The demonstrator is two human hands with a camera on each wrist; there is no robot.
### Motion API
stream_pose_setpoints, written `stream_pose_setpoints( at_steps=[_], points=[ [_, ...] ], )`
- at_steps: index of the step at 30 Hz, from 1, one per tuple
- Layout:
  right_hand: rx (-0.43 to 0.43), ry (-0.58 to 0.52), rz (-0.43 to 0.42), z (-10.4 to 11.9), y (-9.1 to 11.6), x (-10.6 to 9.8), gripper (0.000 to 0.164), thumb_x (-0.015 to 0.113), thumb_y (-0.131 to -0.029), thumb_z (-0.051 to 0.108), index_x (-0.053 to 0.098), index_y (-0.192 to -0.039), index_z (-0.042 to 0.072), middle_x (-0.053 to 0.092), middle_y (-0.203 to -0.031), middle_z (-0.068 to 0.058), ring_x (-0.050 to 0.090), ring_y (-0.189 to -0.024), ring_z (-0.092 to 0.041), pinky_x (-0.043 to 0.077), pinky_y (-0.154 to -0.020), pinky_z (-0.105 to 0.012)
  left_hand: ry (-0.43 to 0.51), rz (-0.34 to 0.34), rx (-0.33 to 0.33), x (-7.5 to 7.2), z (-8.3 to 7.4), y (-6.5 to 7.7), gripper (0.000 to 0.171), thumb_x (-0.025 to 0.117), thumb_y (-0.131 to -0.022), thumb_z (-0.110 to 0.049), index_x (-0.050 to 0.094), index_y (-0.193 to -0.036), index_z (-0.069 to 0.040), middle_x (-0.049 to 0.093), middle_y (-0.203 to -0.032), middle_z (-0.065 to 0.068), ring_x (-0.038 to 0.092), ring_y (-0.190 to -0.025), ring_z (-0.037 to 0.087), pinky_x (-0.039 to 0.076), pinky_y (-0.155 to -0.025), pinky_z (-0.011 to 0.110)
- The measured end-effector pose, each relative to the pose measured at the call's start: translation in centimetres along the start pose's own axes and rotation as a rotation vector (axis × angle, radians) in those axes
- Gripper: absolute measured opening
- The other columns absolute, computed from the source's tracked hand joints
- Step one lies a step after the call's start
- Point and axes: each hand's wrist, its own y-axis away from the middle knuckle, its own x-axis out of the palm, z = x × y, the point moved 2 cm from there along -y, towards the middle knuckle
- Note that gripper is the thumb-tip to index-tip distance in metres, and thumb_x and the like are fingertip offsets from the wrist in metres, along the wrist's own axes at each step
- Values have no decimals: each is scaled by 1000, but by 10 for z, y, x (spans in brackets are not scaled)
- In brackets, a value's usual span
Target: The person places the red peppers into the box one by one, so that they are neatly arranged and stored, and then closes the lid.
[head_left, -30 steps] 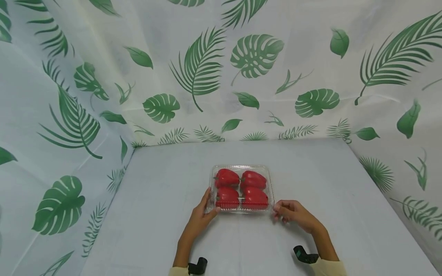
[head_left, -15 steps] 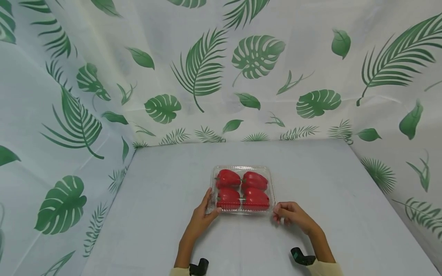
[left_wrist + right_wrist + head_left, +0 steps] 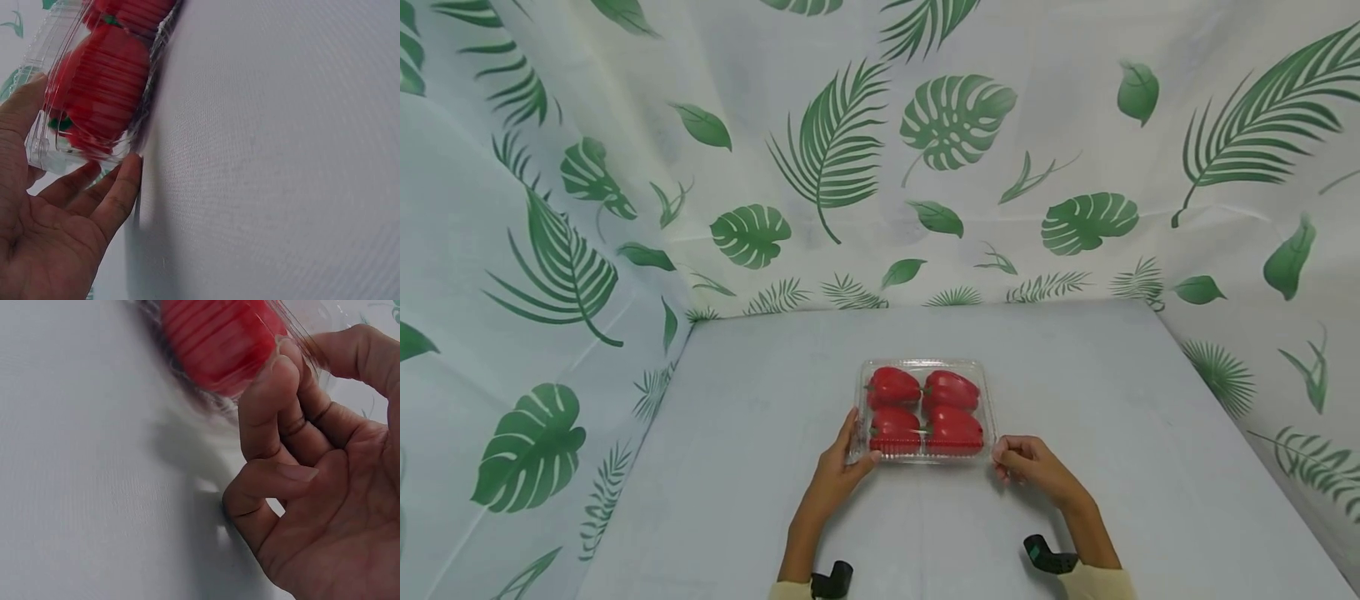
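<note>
A clear plastic clamshell container [image 3: 922, 364] lies on the white table with several red bell peppers [image 3: 953, 430] inside, its lid down over them. My left hand [image 3: 835, 471] holds the container's near left corner. In the left wrist view, the thumb [image 3: 28, 100] lies against the lid's side and the fingers reach to the lower edge. At the near right corner, my right hand [image 3: 1033, 463] pinches the rim between thumb and curled fingers [image 3: 269, 406]. The right wrist view shows one pepper behind the ridged plastic, close to those fingertips.
The white tabletop [image 3: 760, 383] stretches out around the container. A white curtain [image 3: 977, 192] printed with green leaves stands behind it and along both sides. Black wrist cameras [image 3: 832, 580] sit at both cuffs.
My right wrist has shifted a little to the left while its fingers stay at the container's corner. The left hand and the container stay nearly as they were.
</note>
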Motion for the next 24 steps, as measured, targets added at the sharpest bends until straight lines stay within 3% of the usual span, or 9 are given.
stream_pose_setpoints(
  at_steps=[4, 7, 12, 16, 20, 21, 24],
  points=[
    [91, 16, 8, 0, 0, -2, 27, 49, -101, 11, 56, -91, -12, 64, -74, 4, 55, -65, -8, 40, -45, -34, -4, 1, -3, 0, 0, 0, 81, 65, -92, -44, 22, -157, -21, 34, -157, 13, 39, -141, 39, 41, -109, 57],
    [172, 11, 43, 1, 2, -4, 31, 49, -102, 18, 57, -96, -11, 68, -80, 1, 59, -72, -7, 48, -52, -27, 1, 1, -3, 0, 0, 0, 81, 65, -91, -44, 22, -157, -22, 35, -156, 14, 39, -140, 39, 41, -109, 57],
    [228, 41, 55, 4, 3, -10, 39, 43, -105, 25, 57, -104, -12, 71, -93, -14, 67, -85, -15, 59, -63, -32, 3, 12, -5, 1, 1, -1, 81, 65, -92, -45, 21, -157, -24, 35, -156, 14, 38, -141, 38, 41, -109, 55],
    [247, 118, -137, 6, 0, -15, 43, 42, -106, 32, 56, -105, -9, 68, -93, -17, 65, -82, -15, 59, -62, -32, -5, 25, -10, 0, 1, 0, 77, 61, -95, -43, 19, -157, -26, 35, -156, 13, 37, -142, 37, 40, -110, 53],
    [168, 199, -349, 9, -11, -14, 41, 49, -103, 31, 49, -130, 0, 59, -116, -23, 64, -100, -25, 61, -70, -32, 8, 38, -7, -4, 2, 2, 66, 53, -100, -35, 19, -157, -29, 32, -158, 9, 34, -144, 34, 37, -113, 50],
    [133, 212, -366, 10, -14, -13, 45, 50, -103, 29, 43, -139, 3, 54, -126, -25, 61, -109, -30, 61, -75, -34, 17, 39, -7, -4, 2, 2, 64, 51, -101, -34, 20, -157, -30, 31, -159, 8, 33, -144, 33, 37, -113, 49],
    [70, 247, -352, 16, -24, -8, 60, 51, -102, 23, 23, -155, 15, 35, -149, -27, 45, -132, -47, 53, -96, -56, 75, 45, -10, -6, 5, 5, 59, 50, -103, -31, 24, -156, -30, 31, -159, 8, 38, -141, 35, 44, -109, 44]
  ],
)
